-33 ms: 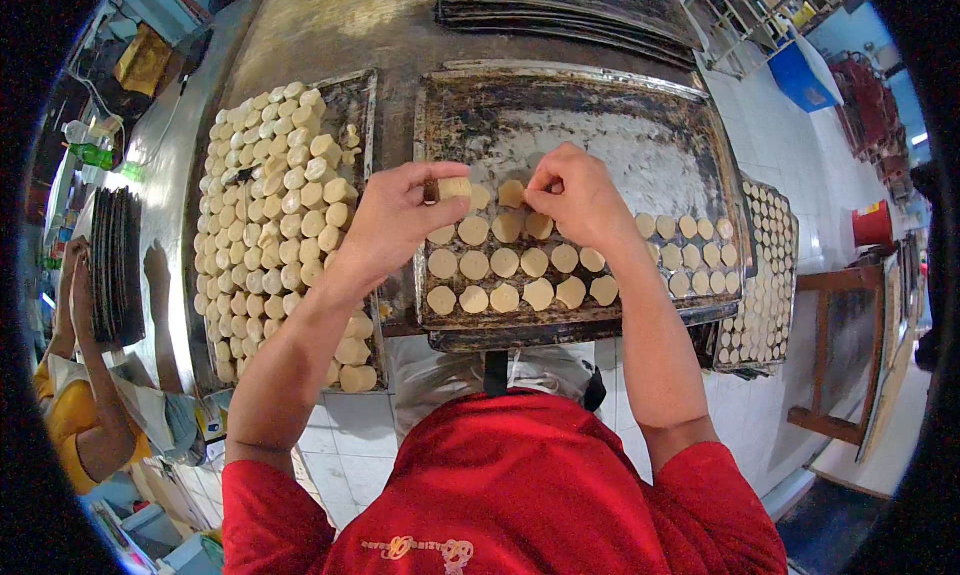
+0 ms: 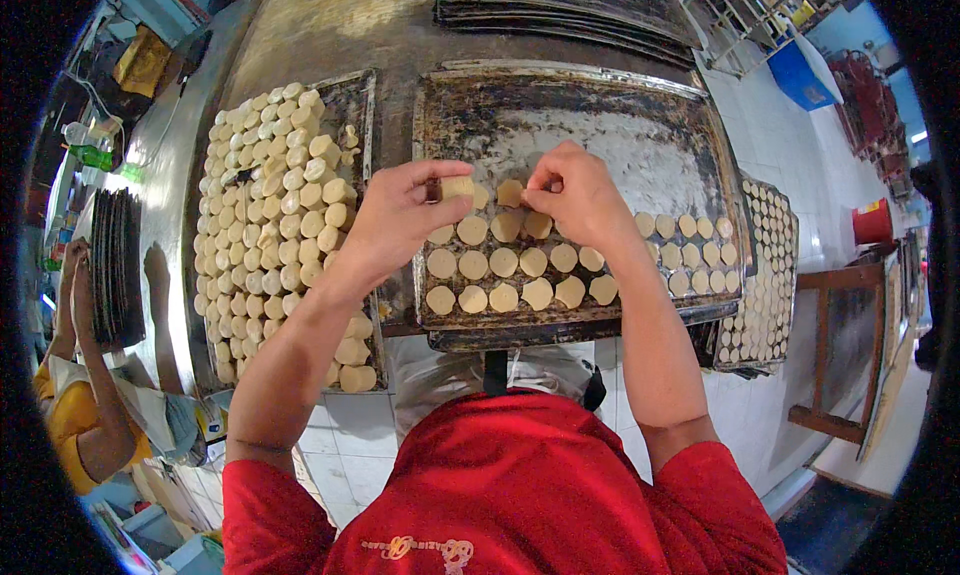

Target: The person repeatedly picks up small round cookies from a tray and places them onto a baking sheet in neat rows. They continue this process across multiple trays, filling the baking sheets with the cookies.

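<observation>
My left hand [image 2: 405, 210] is closed around a short pale dough cylinder [image 2: 457, 187], thumb below and fingers above, over the left part of a dark, worn baking tray [image 2: 620, 105]. My right hand [image 2: 580, 195] is pinched, its thumb and fingertips at the right edge of a thin dough disc [image 2: 509, 194]. Another disc [image 2: 480, 197] lies between that one and the cylinder. Nearer me, flat dough discs [image 2: 504, 297] sit in rows on the tray; my right hand and forearm hide some of them.
On the left, a tray [image 2: 370, 105] holds many thick dough pieces [image 2: 270, 225]. Dark trays [image 2: 560, 15] are stacked at the back. Another disc-filled tray [image 2: 765, 275] stands lower at right. A person's arm [image 2: 95, 375] reaches in at far left beside upright dark sheets [image 2: 117, 265].
Almost nothing differs. The dough cylinder in my left hand has shifted very slightly; my right hand stays at the same disc.
</observation>
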A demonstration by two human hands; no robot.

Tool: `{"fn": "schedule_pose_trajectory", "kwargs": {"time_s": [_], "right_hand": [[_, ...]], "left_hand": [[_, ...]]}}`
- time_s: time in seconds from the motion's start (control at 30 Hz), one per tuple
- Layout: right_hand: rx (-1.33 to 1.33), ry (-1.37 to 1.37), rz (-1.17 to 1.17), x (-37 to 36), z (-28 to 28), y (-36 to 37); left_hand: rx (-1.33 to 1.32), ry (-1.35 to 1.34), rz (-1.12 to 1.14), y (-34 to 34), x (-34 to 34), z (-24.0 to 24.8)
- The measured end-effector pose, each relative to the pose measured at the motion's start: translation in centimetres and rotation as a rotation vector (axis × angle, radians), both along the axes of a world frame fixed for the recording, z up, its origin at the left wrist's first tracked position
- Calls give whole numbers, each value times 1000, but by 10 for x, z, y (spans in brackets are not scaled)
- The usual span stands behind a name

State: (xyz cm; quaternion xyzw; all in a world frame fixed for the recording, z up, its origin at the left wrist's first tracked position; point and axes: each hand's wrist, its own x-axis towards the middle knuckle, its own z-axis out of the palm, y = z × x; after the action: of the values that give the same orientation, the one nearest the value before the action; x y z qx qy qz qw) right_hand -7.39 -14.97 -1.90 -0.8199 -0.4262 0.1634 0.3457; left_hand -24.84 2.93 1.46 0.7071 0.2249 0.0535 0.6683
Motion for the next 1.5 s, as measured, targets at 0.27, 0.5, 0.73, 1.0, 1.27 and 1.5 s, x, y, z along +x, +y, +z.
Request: {"fn": "schedule_pose_trajectory", "kwargs": {"time_s": [0.27, 0.5, 0.73, 1.0, 1.27, 1.5], "right_hand": [[274, 266, 140, -1, 24, 2], [85, -73, -40, 16, -3, -21], [202, 165, 67, 7, 22, -19], [237, 120, 70, 20, 13, -34], [221, 146, -40, 25, 23, -47], [142, -52, -57, 39, 15, -66]], "left_hand": [[103, -43, -80, -15, 33, -11], [457, 176, -190, -19, 37, 8], [203, -37, -120, -21, 41, -5], [-46, 57, -121, -28, 52, -7], [-79, -18, -164, -42, 69, -7], [-5, -22, -193, -54, 88, -17]]}}
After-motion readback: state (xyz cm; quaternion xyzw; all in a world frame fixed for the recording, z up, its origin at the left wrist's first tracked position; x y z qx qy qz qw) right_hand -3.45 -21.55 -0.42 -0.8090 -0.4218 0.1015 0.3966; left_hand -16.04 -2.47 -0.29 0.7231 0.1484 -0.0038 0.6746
